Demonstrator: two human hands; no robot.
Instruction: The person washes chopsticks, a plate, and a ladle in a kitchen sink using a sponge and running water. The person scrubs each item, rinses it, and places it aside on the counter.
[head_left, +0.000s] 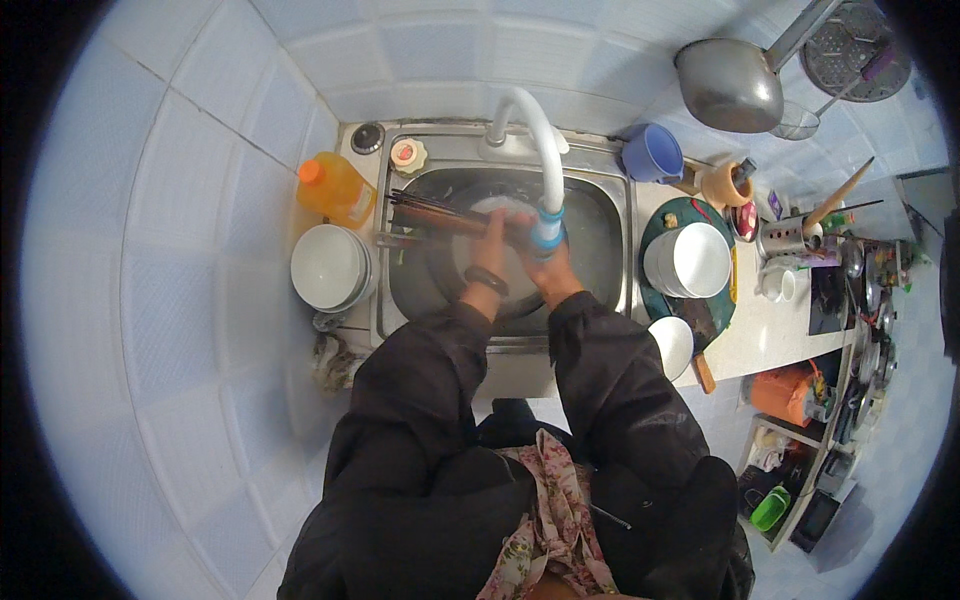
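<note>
Both of my hands are together over a stainless steel sink (600, 247), under the white faucet (551, 150) with its blue nozzle. My left hand (491, 251), with a dark bangle at the wrist, is closed around a bundle of chopsticks (442, 214) whose dark tips point left. My right hand (551, 270) is at the other end of the bundle, partly hidden by the nozzle; it seems to grip the chopsticks too. Beneath my hands a round dark-rimmed pan or basin (517, 306) lies in the sink.
Stacked white bowls (326, 266) and an orange detergent bottle (337, 191) stand left. At right, more white bowls (697, 259) rest on a green cutting board (660, 217), beside another bowl (671, 345). A blue cup (652, 154) stands behind; a metal ladle (731, 82) hangs above.
</note>
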